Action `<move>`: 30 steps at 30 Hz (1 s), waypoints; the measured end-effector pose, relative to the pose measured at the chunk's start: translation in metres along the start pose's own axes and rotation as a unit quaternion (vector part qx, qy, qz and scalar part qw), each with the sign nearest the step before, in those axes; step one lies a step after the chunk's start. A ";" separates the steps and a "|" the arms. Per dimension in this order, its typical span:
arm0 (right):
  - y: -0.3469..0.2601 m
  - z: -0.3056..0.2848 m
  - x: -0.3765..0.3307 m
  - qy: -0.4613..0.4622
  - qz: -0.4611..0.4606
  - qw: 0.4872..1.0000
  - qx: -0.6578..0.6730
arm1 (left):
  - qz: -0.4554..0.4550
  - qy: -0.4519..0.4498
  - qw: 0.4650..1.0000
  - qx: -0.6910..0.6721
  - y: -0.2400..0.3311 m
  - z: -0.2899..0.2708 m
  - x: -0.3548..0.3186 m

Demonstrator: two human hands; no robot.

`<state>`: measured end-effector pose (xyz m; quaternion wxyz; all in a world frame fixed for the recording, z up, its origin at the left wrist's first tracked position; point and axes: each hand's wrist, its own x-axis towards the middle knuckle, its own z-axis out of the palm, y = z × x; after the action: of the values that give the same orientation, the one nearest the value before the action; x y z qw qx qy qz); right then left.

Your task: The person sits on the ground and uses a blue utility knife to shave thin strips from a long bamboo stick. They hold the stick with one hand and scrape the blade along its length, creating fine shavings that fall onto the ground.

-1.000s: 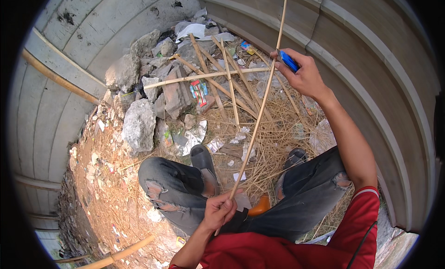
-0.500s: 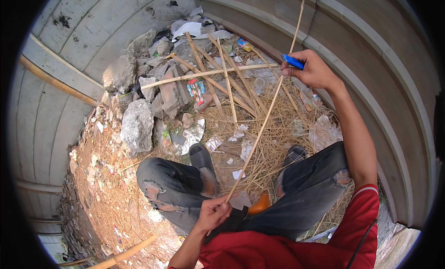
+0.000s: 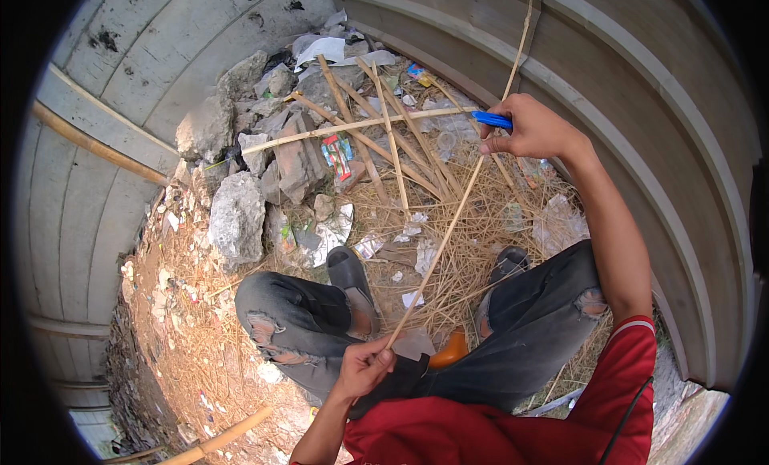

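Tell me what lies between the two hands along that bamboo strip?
In the head view, only the thin bamboo strip spans from the left hand up to the right hand, which grips a blue-handled tool. Beneath it lie loose straw and paper scraps.

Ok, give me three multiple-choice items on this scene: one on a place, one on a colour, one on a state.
1. Where is the left hand on the thin bamboo strip?
A. lower end
B. middle
C. off it

2. What colour is the tool handle in the right hand?
A. red
B. blue
C. green

3. The right hand's fingers are
A. spread flat
B. closed on the tool and strip
C. resting on a knee

A: the strip ends in that fist. B: blue shows past the fingers. B: they curl round both.
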<state>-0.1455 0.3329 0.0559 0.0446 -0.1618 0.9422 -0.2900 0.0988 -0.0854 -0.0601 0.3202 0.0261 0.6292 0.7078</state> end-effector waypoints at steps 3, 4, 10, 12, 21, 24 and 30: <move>0.008 0.001 0.001 -0.042 0.028 0.999 -0.010 | -0.019 0.010 0.999 0.039 0.003 0.002 0.002; 0.012 0.001 0.002 -0.047 0.021 0.999 -0.009 | -0.014 0.008 0.998 0.054 0.001 0.001 0.001; 0.015 0.002 0.002 0.095 0.044 0.994 0.025 | -0.017 0.004 0.998 0.067 -0.003 -0.001 0.001; 0.017 0.002 0.004 0.235 0.070 0.967 0.065 | -0.023 0.006 0.998 0.053 -0.004 0.000 0.000; 0.028 -0.003 0.010 0.557 0.115 0.810 0.143 | -0.027 0.009 0.999 -0.022 -0.012 -0.003 0.002; 0.009 0.019 0.007 0.438 0.147 0.871 0.166 | 0.007 0.016 0.998 -0.053 -0.001 0.006 0.014; -0.057 0.075 0.001 0.022 0.160 0.942 0.293 | 0.089 -0.020 0.992 -0.093 0.015 0.021 0.040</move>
<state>-0.1170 0.2486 0.0257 0.1154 0.0180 0.8296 -0.5459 0.0704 -0.0482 -0.0571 0.2696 0.0664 0.5494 0.7880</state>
